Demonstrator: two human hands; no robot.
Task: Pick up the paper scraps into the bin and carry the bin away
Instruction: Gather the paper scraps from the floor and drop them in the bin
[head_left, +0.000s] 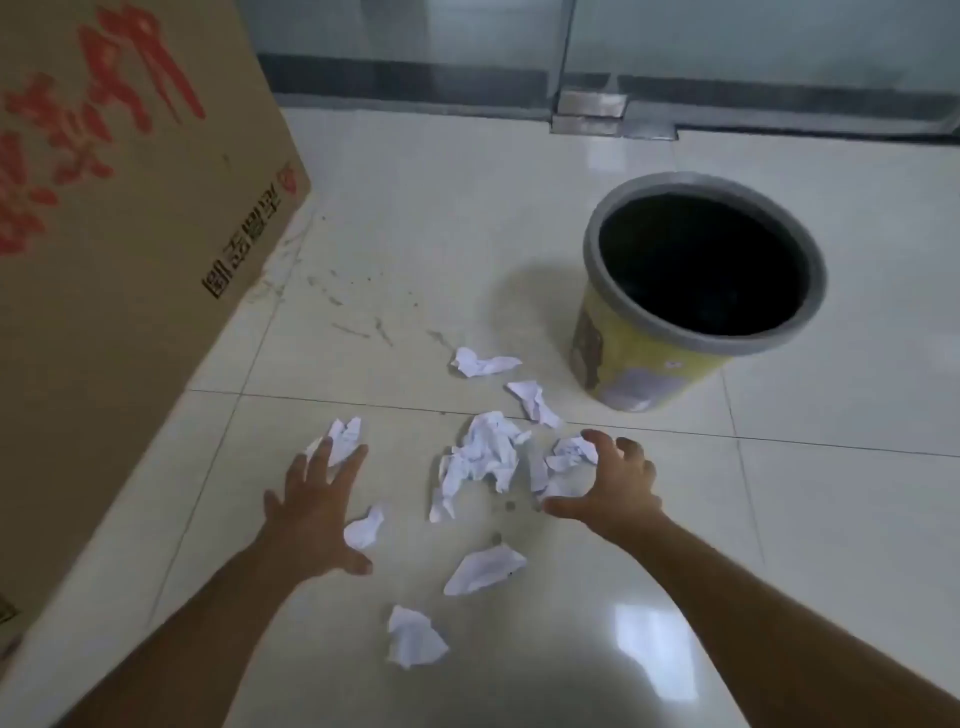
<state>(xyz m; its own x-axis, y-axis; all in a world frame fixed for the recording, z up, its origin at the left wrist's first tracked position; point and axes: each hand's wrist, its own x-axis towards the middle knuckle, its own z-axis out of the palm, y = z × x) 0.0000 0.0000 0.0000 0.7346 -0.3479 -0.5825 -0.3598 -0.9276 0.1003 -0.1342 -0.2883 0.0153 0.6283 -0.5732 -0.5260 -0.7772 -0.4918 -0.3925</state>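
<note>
Scraps of crumpled white paper (483, 457) lie scattered over the glossy cream floor tiles (415, 208) in front of us, from about 12 o'clock down to 6 o'clock. We see our left hand (317, 514) reaching out at 10 o'clock, fingers spread and released, its fingertips just touching a crumpled white scrap (340, 436); nothing is gripped in it. Our right hand (615, 483) is at 1 o'clock, fingers curled in a claw around a small white paper wad (571, 453), thumb low and fingers above it, though we cannot tell whether the wad is lifted off the tile. The largest bunch of paper lies between our two hands. The round yellow bin with a grey rim (701, 291) stands upright at 2 o'clock, its dark inside open to us, near the farthest scraps but apart from them. A big brown cardboard box with red printing (119, 218) fills the 9 to 11 o'clock side. A frosted glass wall (727, 41) runs across 12 o'clock.
</note>
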